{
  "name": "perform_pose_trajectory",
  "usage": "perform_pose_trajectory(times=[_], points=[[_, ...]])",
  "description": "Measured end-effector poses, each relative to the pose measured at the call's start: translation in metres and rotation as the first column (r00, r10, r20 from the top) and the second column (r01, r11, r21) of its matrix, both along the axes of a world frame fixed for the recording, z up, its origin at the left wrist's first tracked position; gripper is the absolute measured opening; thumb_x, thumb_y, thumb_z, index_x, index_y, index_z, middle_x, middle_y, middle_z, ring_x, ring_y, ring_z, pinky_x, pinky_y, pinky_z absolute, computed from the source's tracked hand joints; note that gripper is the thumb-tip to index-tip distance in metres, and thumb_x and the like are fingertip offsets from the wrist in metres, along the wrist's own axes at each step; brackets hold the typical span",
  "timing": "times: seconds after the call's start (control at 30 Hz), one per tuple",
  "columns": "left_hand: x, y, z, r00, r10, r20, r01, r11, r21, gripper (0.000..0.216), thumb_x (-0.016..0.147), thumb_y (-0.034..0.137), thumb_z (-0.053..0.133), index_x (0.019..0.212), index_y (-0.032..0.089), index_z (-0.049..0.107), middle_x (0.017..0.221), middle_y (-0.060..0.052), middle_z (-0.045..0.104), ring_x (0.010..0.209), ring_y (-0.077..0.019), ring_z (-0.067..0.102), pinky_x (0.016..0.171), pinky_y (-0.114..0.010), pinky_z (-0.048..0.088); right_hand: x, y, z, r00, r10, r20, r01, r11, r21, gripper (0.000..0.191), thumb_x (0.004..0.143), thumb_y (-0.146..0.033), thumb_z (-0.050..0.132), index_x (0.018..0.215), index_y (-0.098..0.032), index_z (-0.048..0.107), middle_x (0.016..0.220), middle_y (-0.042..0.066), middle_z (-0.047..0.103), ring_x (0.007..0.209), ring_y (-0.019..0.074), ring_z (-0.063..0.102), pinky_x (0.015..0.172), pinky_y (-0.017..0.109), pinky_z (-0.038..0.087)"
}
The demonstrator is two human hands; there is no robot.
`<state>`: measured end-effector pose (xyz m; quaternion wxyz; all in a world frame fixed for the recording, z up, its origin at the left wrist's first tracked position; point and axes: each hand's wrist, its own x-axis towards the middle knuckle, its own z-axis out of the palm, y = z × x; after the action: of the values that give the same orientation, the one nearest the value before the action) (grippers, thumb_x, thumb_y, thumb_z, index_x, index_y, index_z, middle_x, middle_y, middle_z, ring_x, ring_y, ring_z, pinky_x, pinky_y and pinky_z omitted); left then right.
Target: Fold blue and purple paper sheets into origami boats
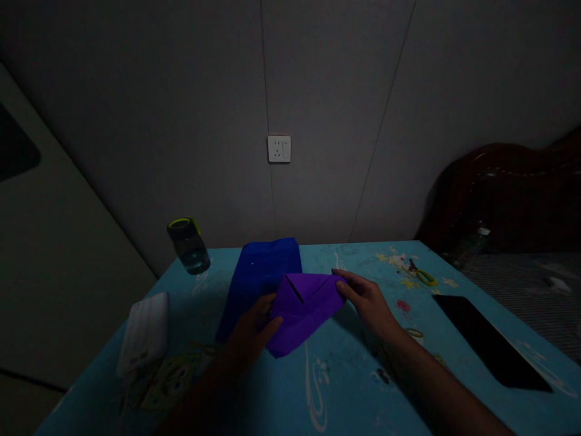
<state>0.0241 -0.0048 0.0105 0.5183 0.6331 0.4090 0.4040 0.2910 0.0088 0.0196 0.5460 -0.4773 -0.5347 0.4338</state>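
Head view | left fingers (272,329) and right fingers (348,292) pinch purple paper (306,312) over the counter (347,378) | uneven tugging could tear it, a slack grip unfold it.

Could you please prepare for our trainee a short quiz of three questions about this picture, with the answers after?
1. Which colour has the folded paper that the left hand and the right hand hold?
A) green
B) purple
C) white

2. True or false: in the picture, the bottle is to the left of the blue sheet.

3. What is fixed on the wall, higher than the table?

Key:
1. B
2. True
3. A white socket plate
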Motion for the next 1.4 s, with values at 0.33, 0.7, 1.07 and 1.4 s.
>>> perform_pose_trajectory(times=[0.33, 0.7, 1.07, 1.4], points=[[-0.003, 0.008, -0.004, 0.929, 0.370, -0.009, -0.369, 0.926, 0.080, 0.044, 0.077, 0.039, 0.068, 0.117, 0.022, 0.061, 0.095, -0.003, 0.067, 0.084, -0.0179, 0.065, 0.067, -0.025, 0.051, 0.004, 0.004, -0.005, 0.978, 0.155, 0.138, -0.144, 0.986, -0.085, 0.041, 0.079, -0.057, 0.065, 0.072, -0.016, 0.065, 0.063, 0.000, 0.056, 0.060, 0.0137, 0.047, 0.060, 0.028, 0.036], [-0.007, 0.014, 0.002, 0.879, 0.463, 0.111, -0.467, 0.884, 0.009, 0.043, 0.074, 0.045, 0.070, 0.106, 0.018, 0.063, 0.105, -0.007, 0.071, 0.091, -0.0207, 0.068, 0.074, -0.029, 0.055, -0.010, 0.001, -0.014, 0.989, 0.094, -0.117, -0.114, 0.978, -0.177, 0.044, 0.071, -0.059, 0.073, 0.067, -0.016, 0.061, 0.061, -0.002, 0.053, 0.056, 0.0119, 0.043, 0.055, 0.025, 0.032], [-0.005, 0.015, 0.002, 0.923, 0.358, 0.138, -0.334, 0.927, -0.173, 0.056, 0.065, 0.043, 0.076, 0.113, 0.015, 0.068, 0.106, -0.007, 0.076, 0.100, -0.0273, 0.070, 0.088, -0.038, 0.056, -0.008, 0.002, -0.009, 0.995, 0.059, -0.075, -0.066, 0.994, -0.091, 0.039, 0.076, -0.055, 0.071, 0.075, -0.017, 0.066, 0.066, -0.001, 0.059, 0.061, 0.0137, 0.049, 0.060, 0.026, 0.036], [-0.009, 0.018, 0.000, 0.926, 0.376, 0.022, -0.373, 0.924, -0.089, 0.029, 0.073, 0.042, 0.068, 0.085, 0.017, 0.072, 0.078, -0.002, 0.075, 0.074, -0.0216, 0.069, 0.066, -0.031, 0.054, 0.000, 0.001, 0.003, 0.991, 0.132, 0.006, -0.132, 0.990, -0.049, 0.032, 0.075, -0.047, 0.075, 0.090, -0.019, 0.072, 0.082, 0.003, 0.070, 0.078, 0.0195, 0.062, 0.074, 0.032, 0.046]])
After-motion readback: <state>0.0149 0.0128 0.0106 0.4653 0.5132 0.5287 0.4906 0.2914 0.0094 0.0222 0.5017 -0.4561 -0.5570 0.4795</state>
